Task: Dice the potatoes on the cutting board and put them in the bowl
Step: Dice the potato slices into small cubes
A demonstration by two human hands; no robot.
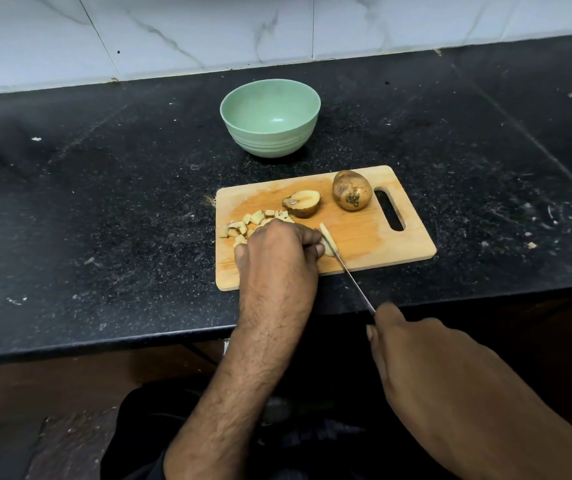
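Lower right, a steel knife (354, 277) is gripped by the right hand (416, 368); mid-frame, a pale potato slice (329, 245) is pinched by the left hand (274, 251) on the wooden cutting board (364, 237) — diced pieces (246, 225), a halved potato (302, 203), a whole brown potato (351, 190) beyond — the pale green bowl (270, 117) uppermost.

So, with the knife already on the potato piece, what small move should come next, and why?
Probably press the knife down through the potato piece that the left hand pins on the cutting board. The blade lies across that piece, the right hand grips the handle, and the bowl holds nothing. A half potato and a whole potato wait uncut.
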